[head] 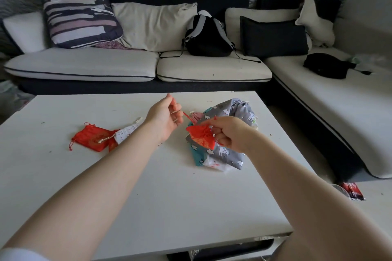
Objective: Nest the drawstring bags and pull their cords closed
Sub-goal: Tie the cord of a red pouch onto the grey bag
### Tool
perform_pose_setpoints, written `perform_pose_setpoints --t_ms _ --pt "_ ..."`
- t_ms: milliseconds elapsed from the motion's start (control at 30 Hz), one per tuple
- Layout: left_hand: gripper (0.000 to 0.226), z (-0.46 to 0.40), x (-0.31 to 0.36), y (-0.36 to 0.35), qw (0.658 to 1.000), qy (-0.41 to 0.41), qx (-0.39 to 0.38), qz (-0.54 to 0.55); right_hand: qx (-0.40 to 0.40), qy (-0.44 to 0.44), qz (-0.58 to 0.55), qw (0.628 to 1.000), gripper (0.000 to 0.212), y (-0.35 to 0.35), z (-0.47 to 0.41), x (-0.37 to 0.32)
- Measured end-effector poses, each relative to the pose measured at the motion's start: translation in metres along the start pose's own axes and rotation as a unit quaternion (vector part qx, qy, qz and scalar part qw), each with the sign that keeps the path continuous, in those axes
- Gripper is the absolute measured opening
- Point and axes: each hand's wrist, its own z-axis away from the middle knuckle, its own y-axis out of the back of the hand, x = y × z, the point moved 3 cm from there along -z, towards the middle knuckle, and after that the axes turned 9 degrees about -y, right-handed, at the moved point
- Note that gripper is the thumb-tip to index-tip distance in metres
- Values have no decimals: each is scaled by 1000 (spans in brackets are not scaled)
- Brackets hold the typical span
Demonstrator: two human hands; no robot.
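Where the white table (63, 176) reaches its left side, a red drawstring bag (92, 138) is seen lying flat, with a white printed bag (127, 131) touching its right edge and partly overlapping it. Further right, the left hand (164, 119) is raised above the table with its fingers curled, and a red cord (187, 117) is pinched between them; the cord is stretched taut down to the right, to a small red bag (201, 136). That small red bag is held off the table at its gathered mouth by the right hand (230, 134), whose fingers are closed around the puckered fabric. Beneath and behind both of these, a pile of bags is laid on the table: a grey unicorn-print bag (231, 150) on top, a teal bag (196, 154) showing at the pile's lower left, and a pink bag (197, 115) showing at its far edge. Behind the table, a sofa (84, 65) with cushions is seen, and a black backpack (209, 36) is propped on it. At the far right, a red packet (353, 190) is lying on the floor.
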Motion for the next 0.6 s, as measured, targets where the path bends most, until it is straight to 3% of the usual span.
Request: perform_pose_setpoints --t_ms 133,200,267,433,500,600 --pt "36 8 4 -15 999 -18 -12 -43 -36 45 163 985 24 -14 3 -1" --pt "36 11 4 -21 998 -26 -26 -57 -45 71 195 977 29 -19 3 -2" --pt "36 13 4 -24 997 -32 -34 -63 -53 88 212 972 20 -22 7 -3" --pt "35 16 8 -28 992 -65 -63 -92 19 103 278 955 21 -18 3 -2" --pt "31 18 6 -27 985 -73 -67 -144 25 98 215 971 23 -17 2 -2" --pt "16 20 -1 -22 952 -71 -68 -291 1 94 20 995 30 -13 3 -6"
